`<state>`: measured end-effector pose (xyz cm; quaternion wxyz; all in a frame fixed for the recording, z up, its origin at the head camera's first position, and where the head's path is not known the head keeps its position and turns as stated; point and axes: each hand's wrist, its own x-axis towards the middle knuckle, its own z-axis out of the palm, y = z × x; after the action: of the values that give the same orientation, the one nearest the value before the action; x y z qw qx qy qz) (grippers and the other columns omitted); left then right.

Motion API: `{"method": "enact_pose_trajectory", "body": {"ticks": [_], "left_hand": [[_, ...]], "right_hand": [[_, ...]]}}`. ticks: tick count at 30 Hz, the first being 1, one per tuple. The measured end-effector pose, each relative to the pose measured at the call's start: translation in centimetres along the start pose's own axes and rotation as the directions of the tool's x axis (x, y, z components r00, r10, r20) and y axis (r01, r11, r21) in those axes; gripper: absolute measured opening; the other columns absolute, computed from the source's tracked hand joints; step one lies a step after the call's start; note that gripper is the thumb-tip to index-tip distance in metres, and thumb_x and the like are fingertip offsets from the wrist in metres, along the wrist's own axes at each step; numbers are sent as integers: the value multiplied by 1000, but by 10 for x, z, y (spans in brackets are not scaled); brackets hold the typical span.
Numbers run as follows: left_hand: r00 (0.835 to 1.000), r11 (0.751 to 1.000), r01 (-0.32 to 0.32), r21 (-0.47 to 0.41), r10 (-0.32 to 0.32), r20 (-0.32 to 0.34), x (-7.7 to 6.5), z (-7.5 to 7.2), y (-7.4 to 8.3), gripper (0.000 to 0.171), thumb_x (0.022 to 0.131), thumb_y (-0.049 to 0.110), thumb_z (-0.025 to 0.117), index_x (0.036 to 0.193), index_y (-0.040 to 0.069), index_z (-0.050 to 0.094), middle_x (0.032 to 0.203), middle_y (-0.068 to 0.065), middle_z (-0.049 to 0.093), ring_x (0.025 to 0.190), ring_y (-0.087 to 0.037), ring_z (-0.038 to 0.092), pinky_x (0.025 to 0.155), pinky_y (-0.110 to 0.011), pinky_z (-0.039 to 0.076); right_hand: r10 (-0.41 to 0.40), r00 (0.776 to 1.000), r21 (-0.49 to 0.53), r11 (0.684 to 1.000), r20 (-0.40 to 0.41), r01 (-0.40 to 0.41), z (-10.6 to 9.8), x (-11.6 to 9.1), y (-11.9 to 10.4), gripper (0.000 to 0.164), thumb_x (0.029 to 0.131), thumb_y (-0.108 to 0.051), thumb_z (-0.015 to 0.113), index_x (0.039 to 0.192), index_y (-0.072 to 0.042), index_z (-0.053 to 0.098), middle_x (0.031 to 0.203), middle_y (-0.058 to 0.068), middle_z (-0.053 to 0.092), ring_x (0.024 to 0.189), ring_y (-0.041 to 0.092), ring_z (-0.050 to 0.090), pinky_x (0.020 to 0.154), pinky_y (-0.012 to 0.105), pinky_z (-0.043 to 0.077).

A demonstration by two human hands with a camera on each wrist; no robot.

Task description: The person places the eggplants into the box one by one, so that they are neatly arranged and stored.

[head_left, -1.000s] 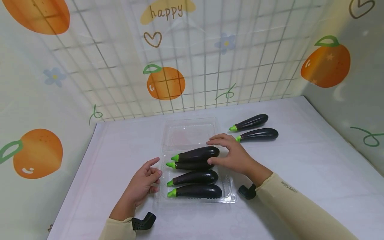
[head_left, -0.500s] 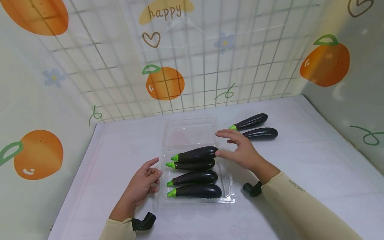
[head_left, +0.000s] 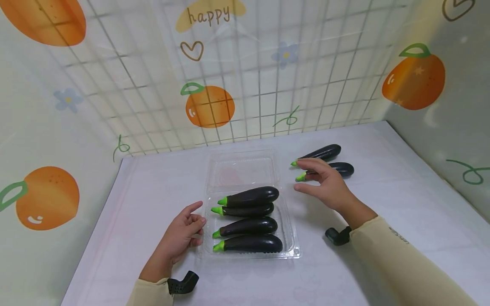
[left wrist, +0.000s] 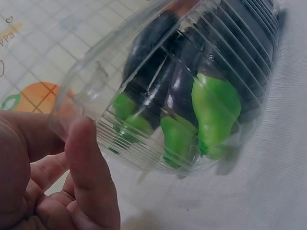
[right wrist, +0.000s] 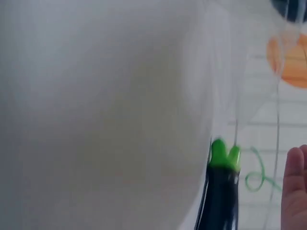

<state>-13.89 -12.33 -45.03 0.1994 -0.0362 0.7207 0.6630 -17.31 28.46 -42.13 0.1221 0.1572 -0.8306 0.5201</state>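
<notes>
In the head view, a clear plastic clamshell box point(head_left: 289, 238) stands with its lid point(head_left: 245, 170) folded back. Several dark eggplants point(head_left: 250, 225) lie side by side in it, green stems to the left. My left hand point(head_left: 183, 233) is at the box's left side, thumb and forefinger at its rim; the left wrist view shows the thumb point(left wrist: 91, 167) against the clear wall. My right hand point(head_left: 325, 185), fingers spread and holding nothing, reaches over the stem end of a loose eggplant point(head_left: 343, 170), partly hiding it. Another loose eggplant point(head_left: 325, 151) lies just behind.
The white table point(head_left: 383, 191) meets a wire grid point(head_left: 260, 102) at the back, covered by a sheer curtain printed with oranges. Printed sheets flank both sides. A black wrist mount point(head_left: 183, 282) sits on each sleeve. A blurred pale surface fills much of the right wrist view.
My right hand has moved from the eggplants in the box, to the right and away from me, to the loose eggplants. The left hand stays in place.
</notes>
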Motion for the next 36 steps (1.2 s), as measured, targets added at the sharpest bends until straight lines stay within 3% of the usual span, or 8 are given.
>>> {"method": "enact_pose_trajectory", "body": {"ticks": [9,13,15,17,19,21,29,36], "left_hand": [[1000,1000,6,-2,-6,-5,0,-1,0,61,100,10,62,155,21,39,101,-2,53,82,-14,55,56,-22,52],[1000,1000,11,-4,-11,-3,0,0,0,61,100,10,62,155,22,38,101,-2,53,82,-14,55,56,-22,52],[1000,1000,13,-4,-13,-2,0,0,0,61,100,10,63,155,22,38,101,-2,53,82,-14,55,56,-22,52],[1000,1000,12,-1,-12,-4,0,0,0,61,100,11,63,155,22,38,101,-2,54,82,-14,55,56,-22,52],[1000,1000,10,2,-10,-6,0,0,0,61,100,11,63,155,22,38,101,-2,54,82,-14,55,56,-22,52],[1000,1000,11,3,-11,-7,0,0,0,61,100,11,62,155,22,38,101,-2,54,82,-14,55,56,-22,52],[1000,1000,16,-9,-16,-8,0,-1,2,61,100,10,62,155,21,38,101,-2,53,81,-14,55,56,-22,52],[1000,1000,13,-11,-13,-12,0,0,1,60,100,9,61,155,19,39,100,-3,54,81,-14,55,56,-23,52]], "right_hand": [[94,991,-54,994,-92,-100,-31,-3,16,60,83,-11,85,137,-4,61,134,-15,54,122,-11,46,100,4,40],[159,979,-90,981,-128,-171,-47,-5,24,62,85,-17,84,140,-5,59,136,-14,53,128,-9,42,103,3,34],[205,969,-126,967,-135,-222,-55,-6,27,65,86,-24,83,143,-8,57,141,-8,52,136,0,41,113,13,33],[249,959,-165,949,-132,-269,-63,-7,30,68,86,-30,83,146,-11,55,149,0,49,145,13,37,122,31,31],[289,949,-187,933,-123,-309,-71,-7,33,72,87,-33,82,148,-12,52,155,7,44,149,27,33,123,50,26],[310,944,-212,921,-112,-328,-76,-6,37,74,86,-34,82,149,-12,50,158,14,41,149,36,30,121,61,23],[395,918,-304,870,-39,-388,-88,1,51,82,85,-41,82,153,-13,45,161,23,31,149,50,22,115,73,20],[366,931,-322,879,-21,-352,-90,8,60,66,83,-35,85,136,-3,61,163,23,22,146,53,22,114,72,24]]}}
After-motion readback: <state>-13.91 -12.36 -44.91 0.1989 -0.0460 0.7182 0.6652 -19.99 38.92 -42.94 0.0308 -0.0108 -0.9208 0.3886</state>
